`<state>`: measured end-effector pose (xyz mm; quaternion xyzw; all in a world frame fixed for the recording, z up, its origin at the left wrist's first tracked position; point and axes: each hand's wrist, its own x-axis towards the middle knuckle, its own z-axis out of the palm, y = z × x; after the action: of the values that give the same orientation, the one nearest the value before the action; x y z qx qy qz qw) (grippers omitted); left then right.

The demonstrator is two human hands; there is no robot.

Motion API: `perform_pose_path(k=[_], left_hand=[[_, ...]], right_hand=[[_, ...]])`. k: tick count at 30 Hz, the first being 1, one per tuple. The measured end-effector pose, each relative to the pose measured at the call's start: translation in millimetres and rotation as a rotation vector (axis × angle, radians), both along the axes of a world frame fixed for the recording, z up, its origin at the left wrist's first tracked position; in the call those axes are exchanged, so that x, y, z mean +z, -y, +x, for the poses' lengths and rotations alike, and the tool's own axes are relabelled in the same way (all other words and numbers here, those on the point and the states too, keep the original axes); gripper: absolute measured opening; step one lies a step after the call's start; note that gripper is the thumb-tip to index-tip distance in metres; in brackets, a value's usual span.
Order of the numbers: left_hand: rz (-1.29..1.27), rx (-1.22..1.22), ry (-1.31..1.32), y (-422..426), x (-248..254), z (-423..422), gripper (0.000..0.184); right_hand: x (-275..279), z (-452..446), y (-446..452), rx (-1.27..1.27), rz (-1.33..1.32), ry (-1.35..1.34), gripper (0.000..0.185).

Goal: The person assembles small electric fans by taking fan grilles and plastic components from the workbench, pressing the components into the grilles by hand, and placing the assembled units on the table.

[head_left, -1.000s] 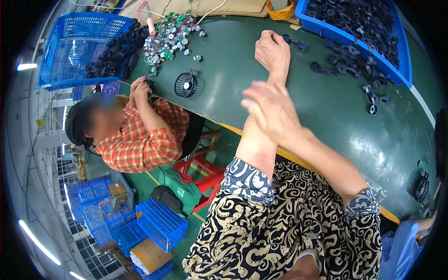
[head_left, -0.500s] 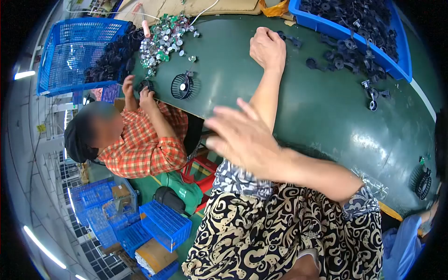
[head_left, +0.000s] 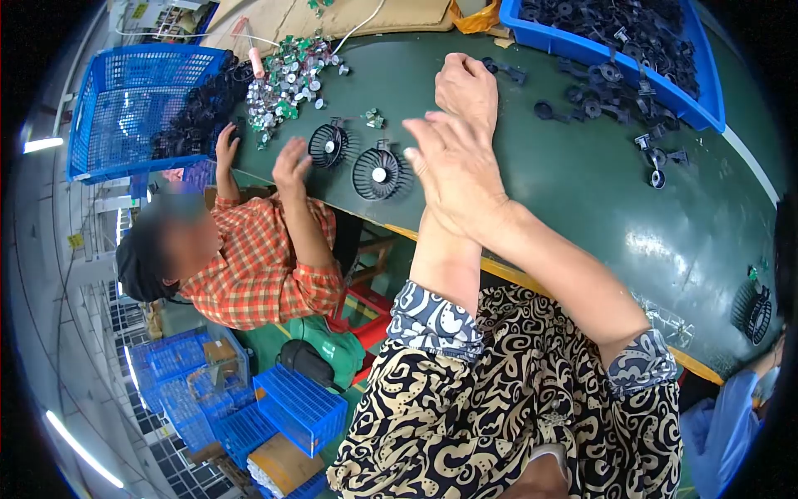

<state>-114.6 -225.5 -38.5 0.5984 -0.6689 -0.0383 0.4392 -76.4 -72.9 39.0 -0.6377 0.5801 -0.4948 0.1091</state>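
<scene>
My left hand rests on the green table as a loose fist, back upward, with nothing showing in it. Across my left wrist and forearm lies my right hand, palm down, its fingers stretched out and holding no object. Left of my right hand are two round black fan cages with white hubs, a nearer one and a farther one. Black plastic parts lie loose to the right of my left hand, the closest just beside its knuckles.
A blue tray of black parts stands at upper right. At left, a co-worker sits near a blue basket and a pile of small green and silver parts. Another fan cage lies far right.
My right hand has swung out past my left forearm and come back up onto the wrist. A second fan cage now lies nearer me, and the co-worker's hands have moved apart, empty.
</scene>
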Motion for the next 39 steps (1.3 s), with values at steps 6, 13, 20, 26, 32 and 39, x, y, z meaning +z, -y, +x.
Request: perform_pose_path(k=[6, 13, 20, 26, 32, 39], left_hand=[[-0.112, -0.126, -0.079, -16.0, -2.5, -1.8, 0.015], [-0.091, -0.154, -0.151, -29.7, 3.7, -5.6, 0.014], [0.005, -0.120, -0.005, -29.4, 13.7, -0.3, 0.015], [0.071, -0.044, 0.040, -15.4, 8.8, -7.4, 0.015], [0.100, -0.045, 0.026, -19.6, 12.2, -7.0, 0.013], [0.035, -0.050, 0.028, -6.6, 7.9, -2.6, 0.013]], right_hand=[[-17.7, -36.7, 25.8, -0.220, -0.061, -0.192, 0.037], [-47.1, -63.1, 30.5, -0.203, -0.035, -0.115, 0.041], [-49.3, -57.5, 24.3, -0.146, -0.108, -0.060, 0.029], [-31.3, -27.5, -25.5, 0.229, -0.214, -0.118, 0.035], [27.0, -1.4, -113.8, 0.718, -0.016, 0.111, 0.040], [55.7, 25.0, -157.7, 1.015, -0.252, 0.452, 0.058]])
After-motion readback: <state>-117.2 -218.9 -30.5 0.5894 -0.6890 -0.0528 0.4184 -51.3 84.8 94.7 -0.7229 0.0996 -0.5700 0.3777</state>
